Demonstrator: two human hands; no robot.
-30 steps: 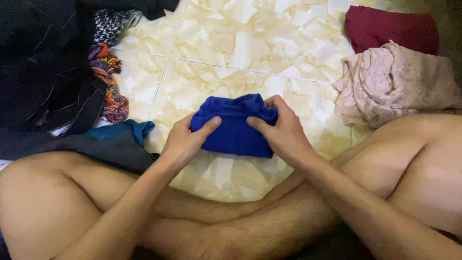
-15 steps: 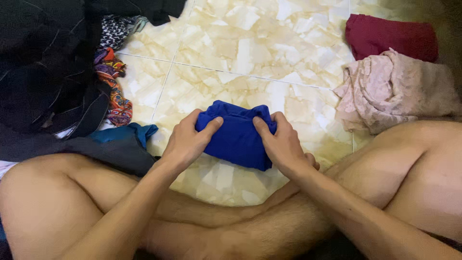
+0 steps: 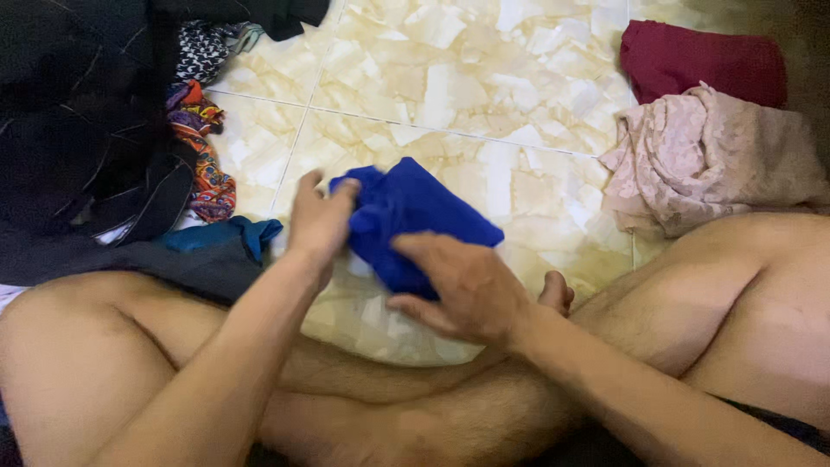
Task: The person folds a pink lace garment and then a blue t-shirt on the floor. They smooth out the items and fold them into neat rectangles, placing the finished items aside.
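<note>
On the marbled tile floor point(image 3: 519, 78) between the person's knees, the folded blue garment point(image 3: 415, 216) runs long from upper left to lower right, the left hand point(image 3: 318, 220) pinching its upper-left corner while the right hand point(image 3: 462, 290) lies seemingly flat on its near edge.

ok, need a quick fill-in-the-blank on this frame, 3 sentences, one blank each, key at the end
1. Both hands, the left hand and the right hand, are on a folded garment whose colour is ____.
2. That garment lies on a marbled ____ floor.
3. By the right knee, a pink lace garment lies in front of a folded ____ cloth.

Missing words: blue; tile; dark red
</note>
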